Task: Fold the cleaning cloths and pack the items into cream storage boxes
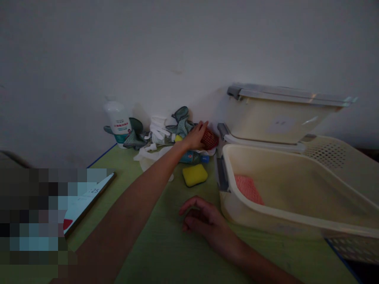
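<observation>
My left hand [196, 138] reaches across the table into a pile by the wall. Its fingers and thumb bend around the near side of a red mesh cloth [211, 139]; part of the grip is hidden. Grey-green cloth gloves [184, 125] lie just behind that hand. Under the wrist is a small bottle with a blue cap [192, 157]. My right hand [204, 221] hovers low over the table, fingers loosely curled and apart, holding nothing. A yellow sponge [195, 175] lies beyond it. To its right stands an open cream storage box [266, 215] with a pink cloth [248, 189] inside.
A second lidded box [266, 118] stands behind the open one, beside a perforated basket [331, 154]. At the back left are a white bottle [117, 122] and a white cloth bundle [158, 128]. A tablet [89, 199] lies on the left. The wall bounds the table's far side.
</observation>
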### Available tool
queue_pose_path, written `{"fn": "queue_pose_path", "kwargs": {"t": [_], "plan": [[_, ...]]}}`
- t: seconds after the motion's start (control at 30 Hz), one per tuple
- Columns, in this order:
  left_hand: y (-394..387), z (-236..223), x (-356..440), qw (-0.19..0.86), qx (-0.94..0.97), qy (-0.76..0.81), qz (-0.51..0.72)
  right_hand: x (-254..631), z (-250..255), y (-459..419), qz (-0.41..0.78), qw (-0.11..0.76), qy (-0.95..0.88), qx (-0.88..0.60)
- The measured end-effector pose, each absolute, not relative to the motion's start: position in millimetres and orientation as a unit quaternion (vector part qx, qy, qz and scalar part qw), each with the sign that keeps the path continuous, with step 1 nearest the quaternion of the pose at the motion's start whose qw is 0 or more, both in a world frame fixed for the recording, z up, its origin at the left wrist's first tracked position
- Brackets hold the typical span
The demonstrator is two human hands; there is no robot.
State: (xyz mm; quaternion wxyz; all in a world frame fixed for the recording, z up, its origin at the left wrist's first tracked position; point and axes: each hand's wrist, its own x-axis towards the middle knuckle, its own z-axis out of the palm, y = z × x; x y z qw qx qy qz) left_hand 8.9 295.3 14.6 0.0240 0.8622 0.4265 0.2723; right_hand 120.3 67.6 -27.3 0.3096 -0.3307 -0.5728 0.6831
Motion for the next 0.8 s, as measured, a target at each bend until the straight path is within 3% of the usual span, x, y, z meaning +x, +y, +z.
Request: {"fn": "queue_pose_path", "kwargs": {"t": [0.27, 0.53, 0.67, 0.8], "plan": [[276, 19, 11, -0.044, 0.852, 0.458, 0.249, 119, -27, 68, 0.679, 0.315, -0.579, -0.324], [247, 53, 10, -0.088, 0.825, 0.468, 0.306, 121, -28, 68, 0.667, 0.321, -0.596, -0.312], [227, 74, -14, 0.000, 0.793, 0.431, 0.430, 120, -30, 69, 0.684, 0.350, -0.568, -0.296], [190, 78, -44, 0.229, 0.750, 0.392, 0.481, 121, -31, 69, 0.758, 0.386, -0.452, -0.268]]}}
